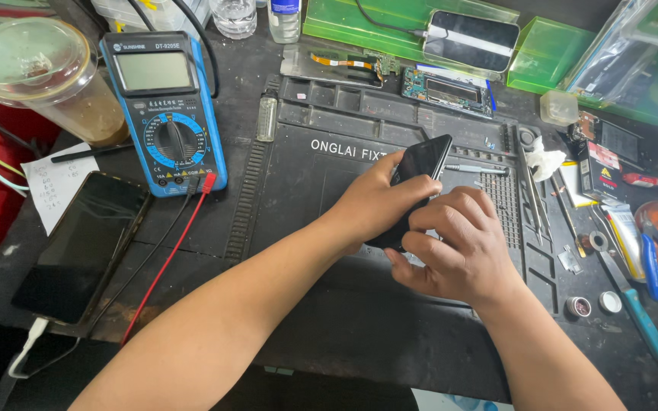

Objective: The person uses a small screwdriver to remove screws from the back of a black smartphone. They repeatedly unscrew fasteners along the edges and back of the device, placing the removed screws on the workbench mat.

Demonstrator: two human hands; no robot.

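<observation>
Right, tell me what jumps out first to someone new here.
Both hands meet at the centre over a dark mat: the left hand and right hand hold a black phone tilted up between them. At upper left stands a blue meter with red and black leads; a second phone lies at far left.
</observation>
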